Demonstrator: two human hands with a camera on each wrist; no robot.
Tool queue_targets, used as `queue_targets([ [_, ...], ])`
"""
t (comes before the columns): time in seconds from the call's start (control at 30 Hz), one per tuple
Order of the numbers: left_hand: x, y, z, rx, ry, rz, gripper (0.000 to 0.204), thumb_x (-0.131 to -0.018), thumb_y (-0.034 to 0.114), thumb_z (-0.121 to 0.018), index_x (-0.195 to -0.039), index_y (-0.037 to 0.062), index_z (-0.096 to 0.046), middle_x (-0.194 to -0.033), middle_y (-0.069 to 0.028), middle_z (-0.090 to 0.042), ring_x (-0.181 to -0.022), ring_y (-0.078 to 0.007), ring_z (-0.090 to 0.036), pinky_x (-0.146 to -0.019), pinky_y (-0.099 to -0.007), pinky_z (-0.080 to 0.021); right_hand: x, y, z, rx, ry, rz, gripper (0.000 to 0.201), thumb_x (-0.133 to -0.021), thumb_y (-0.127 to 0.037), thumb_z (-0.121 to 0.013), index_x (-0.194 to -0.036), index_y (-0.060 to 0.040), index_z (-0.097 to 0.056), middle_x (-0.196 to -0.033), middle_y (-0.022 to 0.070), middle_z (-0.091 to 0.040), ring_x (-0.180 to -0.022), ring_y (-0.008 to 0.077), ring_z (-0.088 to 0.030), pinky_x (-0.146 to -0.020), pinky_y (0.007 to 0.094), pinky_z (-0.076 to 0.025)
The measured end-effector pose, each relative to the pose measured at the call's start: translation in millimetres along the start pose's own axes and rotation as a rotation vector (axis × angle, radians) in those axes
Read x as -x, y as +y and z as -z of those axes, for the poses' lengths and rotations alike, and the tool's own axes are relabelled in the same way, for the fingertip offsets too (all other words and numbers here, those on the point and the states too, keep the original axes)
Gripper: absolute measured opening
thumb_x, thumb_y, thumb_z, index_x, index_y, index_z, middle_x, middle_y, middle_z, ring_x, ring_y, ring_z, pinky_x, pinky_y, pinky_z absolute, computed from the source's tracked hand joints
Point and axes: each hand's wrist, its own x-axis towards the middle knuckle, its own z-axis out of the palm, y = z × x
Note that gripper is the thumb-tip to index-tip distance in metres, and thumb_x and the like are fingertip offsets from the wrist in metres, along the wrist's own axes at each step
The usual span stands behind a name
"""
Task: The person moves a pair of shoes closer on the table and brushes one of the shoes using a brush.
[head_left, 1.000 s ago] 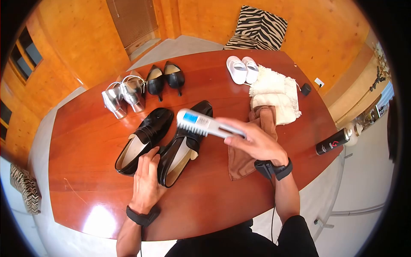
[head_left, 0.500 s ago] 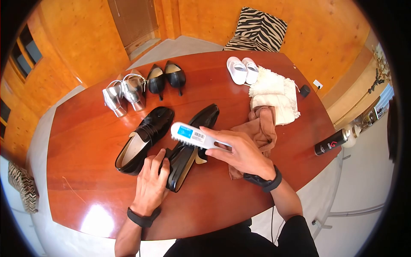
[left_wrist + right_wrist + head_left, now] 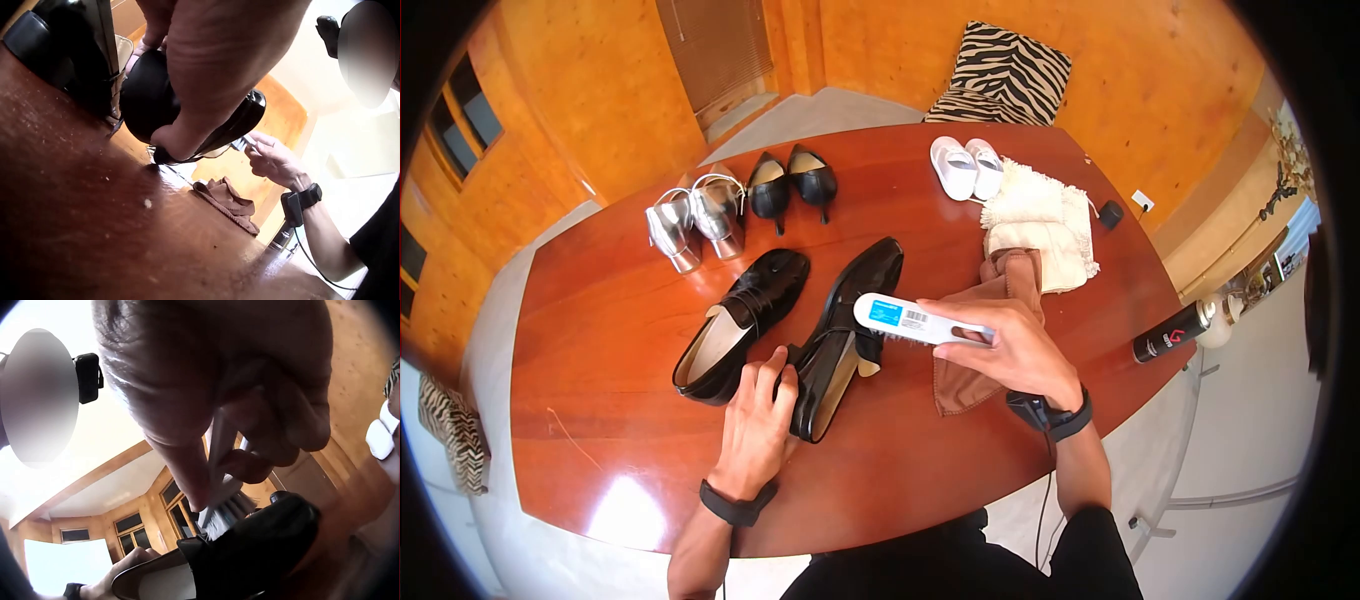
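The left hand (image 3: 755, 425) grips the heel end of a black loafer (image 3: 824, 376), which is tilted on its side; in the left wrist view the thumb lies against the black heel (image 3: 147, 97). The right hand (image 3: 1010, 345) pinches the handle of a white brush (image 3: 915, 320) with a blue label. The brush's bristles face down at the loafer's side, near its strap; the right wrist view shows the bristles (image 3: 228, 515) close against the shoe. A second black loafer (image 3: 745, 325) stands upright to the left of the first.
Silver heeled shoes (image 3: 718, 215) and black heels (image 3: 812, 183) stand at the back left of the table (image 3: 600, 400). Small white shoes (image 3: 953, 168), a cream cloth (image 3: 1040, 225) and a brown cloth (image 3: 965, 385) lie at the right. A black spray can (image 3: 1172, 333) lies near the right edge.
The brush first moved down and left with the right hand, then back right along the loafer. The held loafer has tilted more onto its side; the left hand keeps its grip.
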Motion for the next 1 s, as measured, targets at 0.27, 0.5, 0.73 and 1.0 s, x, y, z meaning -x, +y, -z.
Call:
queue_targets([
  [0.27,1,14,-1,-0.16,0.001,-0.179,0.054,-0.085,0.003,-0.073,-0.138,0.0061,-0.061,-0.153,-0.0246,-0.058,-0.121,-0.0399,-0.065,-0.09,-0.0471,-0.061,-10,-34,-39,0.267,-0.07,0.091,0.062,-0.098,-0.019,-0.086,-0.157,-0.0208,-0.069,-0.092,0.0122,-0.072,-0.078,0.0275,-0.069,-0.071,0.04,-0.053],
  [0.5,1,14,0,-0.12,0.009,-0.178,0.059,-0.081,0.0,-0.074,-0.138,0.0046,-0.062,-0.153,-0.0252,-0.059,-0.12,-0.0399,-0.065,-0.091,-0.0471,-0.061,-13,8,9,0.423,0.345,-0.131,0.055,-0.097,-0.017,-0.087,-0.149,-0.008,-0.073,-0.116,0.0213,-0.082,-0.091,0.0308,-0.08,-0.079,0.0409,-0.063],
  [0.73,1,10,-2,-0.071,0.026,-0.135,0.064,-0.076,-0.005,-0.075,-0.138,0.002,-0.061,-0.153,-0.0259,-0.059,-0.12,-0.0417,-0.065,-0.092,-0.0489,-0.062,-17,22,-16,-0.074,0.084,0.041,0.055,-0.098,-0.013,-0.087,-0.151,-0.0073,-0.071,-0.131,0.0205,-0.081,-0.106,0.0231,-0.081,-0.093,0.0375,-0.063],
  [1.0,1,6,1,-0.021,-0.004,-0.07,0.077,-0.064,-0.006,-0.082,-0.137,-0.0005,-0.06,-0.153,-0.0259,-0.057,-0.122,-0.0439,-0.064,-0.096,-0.0508,-0.062,-24,-2,-5,0.333,0.323,-0.008,0.052,-0.099,-0.02,-0.084,-0.148,-0.0068,-0.072,-0.122,0.0236,-0.081,-0.095,0.0345,-0.081,-0.085,0.044,-0.062],
])
